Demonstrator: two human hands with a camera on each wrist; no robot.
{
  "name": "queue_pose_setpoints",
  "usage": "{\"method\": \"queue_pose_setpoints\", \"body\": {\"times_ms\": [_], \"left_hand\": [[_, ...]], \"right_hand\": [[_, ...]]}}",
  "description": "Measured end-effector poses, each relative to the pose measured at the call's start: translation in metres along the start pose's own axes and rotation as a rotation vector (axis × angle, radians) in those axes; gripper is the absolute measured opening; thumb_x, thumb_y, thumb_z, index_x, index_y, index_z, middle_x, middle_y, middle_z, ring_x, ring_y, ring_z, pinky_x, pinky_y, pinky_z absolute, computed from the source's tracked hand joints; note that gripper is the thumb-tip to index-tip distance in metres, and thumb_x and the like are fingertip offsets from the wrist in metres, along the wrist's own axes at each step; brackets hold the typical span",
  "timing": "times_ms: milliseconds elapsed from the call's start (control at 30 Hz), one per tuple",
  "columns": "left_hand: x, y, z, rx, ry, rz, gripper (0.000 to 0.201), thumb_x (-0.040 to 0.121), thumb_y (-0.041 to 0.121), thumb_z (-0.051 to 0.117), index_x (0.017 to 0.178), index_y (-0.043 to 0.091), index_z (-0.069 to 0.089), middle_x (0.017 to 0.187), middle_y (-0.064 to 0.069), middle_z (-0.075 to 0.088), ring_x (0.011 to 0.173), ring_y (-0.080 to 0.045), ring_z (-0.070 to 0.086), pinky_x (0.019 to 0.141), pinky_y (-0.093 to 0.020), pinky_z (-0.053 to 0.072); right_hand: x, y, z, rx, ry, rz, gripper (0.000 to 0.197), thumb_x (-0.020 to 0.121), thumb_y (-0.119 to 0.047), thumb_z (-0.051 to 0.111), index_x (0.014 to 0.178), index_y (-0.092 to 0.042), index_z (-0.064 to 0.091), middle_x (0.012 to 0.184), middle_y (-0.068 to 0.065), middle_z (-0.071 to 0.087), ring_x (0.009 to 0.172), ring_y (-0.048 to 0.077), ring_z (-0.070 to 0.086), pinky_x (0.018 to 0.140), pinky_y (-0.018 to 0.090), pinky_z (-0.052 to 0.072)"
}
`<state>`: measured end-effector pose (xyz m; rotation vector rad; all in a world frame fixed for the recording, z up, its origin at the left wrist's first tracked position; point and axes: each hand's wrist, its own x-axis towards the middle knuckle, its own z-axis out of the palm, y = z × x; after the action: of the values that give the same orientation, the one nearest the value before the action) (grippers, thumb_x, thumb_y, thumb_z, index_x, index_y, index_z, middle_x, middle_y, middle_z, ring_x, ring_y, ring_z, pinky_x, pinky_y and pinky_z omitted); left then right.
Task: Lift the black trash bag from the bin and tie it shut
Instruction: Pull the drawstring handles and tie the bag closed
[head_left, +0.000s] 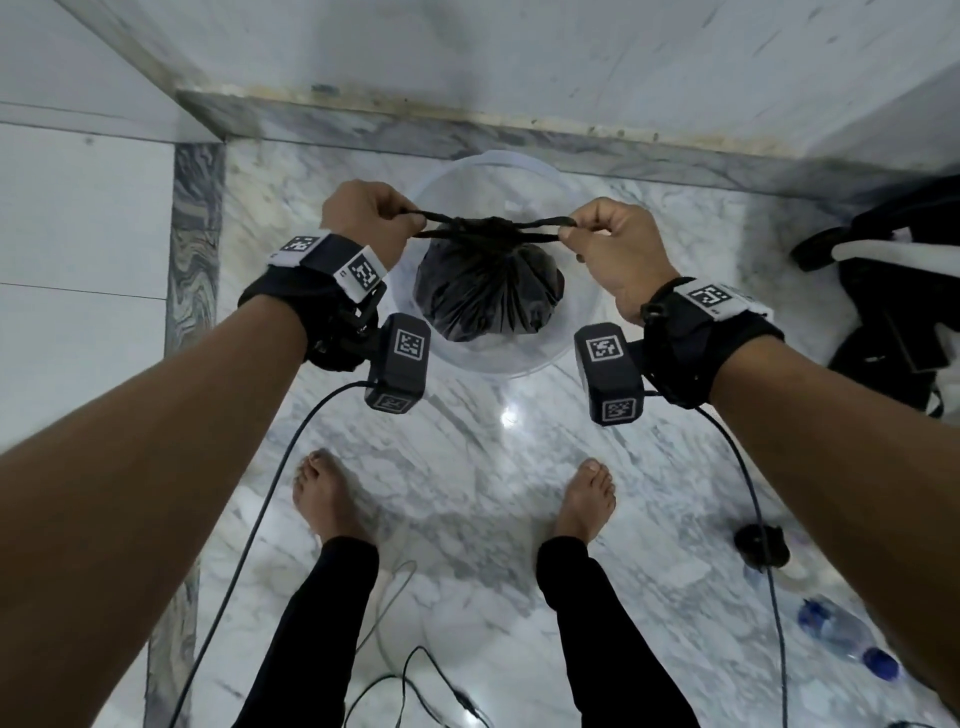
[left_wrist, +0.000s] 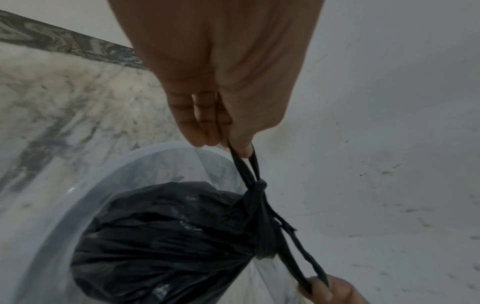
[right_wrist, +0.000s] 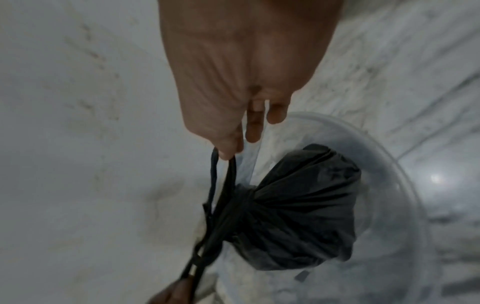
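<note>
1. On the left, our left hand (head_left: 363, 218) is clamped on one pair of black strands: the left wrist view shows them pinched under the thumb, the other fingers (left_wrist: 197, 123) curled beside it. We should keep that pinch near the strand ends, so the pull runs straight into the knot rather than bending at the hand.

2. In the middle sits the knot (head_left: 491, 226), wrapped round the gathered neck of the trash bag (head_left: 488, 291). The bag hangs from the strands over the clear bin (head_left: 519, 364), which stands on the marble floor (head_left: 467, 467) close to the wall; whether its underside has fully cleared the bin we cannot tell. The neck looks already cinched, so we judge the step in hand to be drawing the knot tight.

3. On the right, our right hand (head_left: 608, 249) is likewise clamped on the other pair of strands, thumb against forefinger. To do this well, we pull both hands apart evenly and level, keeping the knot centred above the bag.

4. The strands are thin plastic and will likely stretch or snap under a jerk, so we tighten slowly and stop once the knot bites hard.

5. Further right lie a water bottle (head_left: 841, 634) and dark gear, well apart from the work.
</note>
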<state>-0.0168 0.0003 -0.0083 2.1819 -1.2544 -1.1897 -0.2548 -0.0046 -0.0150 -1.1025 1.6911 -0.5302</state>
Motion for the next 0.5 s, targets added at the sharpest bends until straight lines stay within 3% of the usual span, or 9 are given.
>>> {"method": "queue_pose_setpoints", "body": {"times_ms": [67, 167, 300, 367, 500], "left_hand": [[0.0, -0.005, 0.003, 0.125, 0.022, 0.018, 0.022, 0.084, 0.022, 0.064, 0.094, 0.005, 0.072, 0.069, -0.005, 0.06, 0.072, -0.02, 0.056, 0.067, -0.03, 0.047], [-0.002, -0.012, 0.004, 0.341, 0.005, 0.043, 0.023, 0.087, 0.024, 0.062, 0.099, 0.006, 0.07, 0.088, -0.009, 0.063, 0.081, -0.024, 0.057, 0.069, -0.025, 0.038], [0.0, -0.026, 0.005, 0.536, -0.043, 0.126, 0.021, 0.09, 0.026, 0.059, 0.098, 0.008, 0.067, 0.118, -0.012, 0.056, 0.108, -0.032, 0.054, 0.082, -0.039, 0.045], [0.001, -0.03, 0.006, 0.609, -0.042, 0.139, 0.019, 0.089, 0.026, 0.059, 0.097, 0.011, 0.066, 0.123, -0.009, 0.051, 0.114, -0.031, 0.05, 0.094, -0.047, 0.044], [0.0, -0.028, 0.012, 0.733, -0.061, 0.194, 0.021, 0.088, 0.023, 0.058, 0.104, 0.011, 0.065, 0.13, -0.007, 0.043, 0.122, -0.03, 0.043, 0.1, -0.048, 0.037]], "right_hand": [[0.003, 0.007, -0.002, -0.244, 0.013, -0.063, 0.01, 0.083, -0.016, 0.063, 0.082, -0.006, 0.064, 0.082, -0.003, 0.054, 0.074, 0.012, 0.051, 0.074, 0.025, 0.041], [0.006, 0.012, -0.007, -0.552, -0.011, -0.153, 0.011, 0.082, -0.018, 0.057, 0.089, -0.013, 0.064, 0.102, 0.0, 0.049, 0.09, 0.022, 0.054, 0.077, 0.034, 0.045], [0.008, 0.013, -0.013, -0.808, -0.066, -0.211, 0.016, 0.08, -0.016, 0.053, 0.092, -0.013, 0.064, 0.12, 0.006, 0.048, 0.097, 0.031, 0.055, 0.072, 0.035, 0.043], [0.009, 0.014, -0.015, -0.874, -0.079, -0.195, 0.019, 0.076, -0.016, 0.053, 0.091, -0.013, 0.065, 0.124, 0.006, 0.046, 0.099, 0.033, 0.054, 0.074, 0.036, 0.041], [0.01, 0.018, -0.016, -0.938, -0.115, -0.114, 0.021, 0.072, -0.017, 0.053, 0.089, -0.016, 0.066, 0.135, 0.004, 0.04, 0.109, 0.033, 0.05, 0.085, 0.042, 0.035]]}}
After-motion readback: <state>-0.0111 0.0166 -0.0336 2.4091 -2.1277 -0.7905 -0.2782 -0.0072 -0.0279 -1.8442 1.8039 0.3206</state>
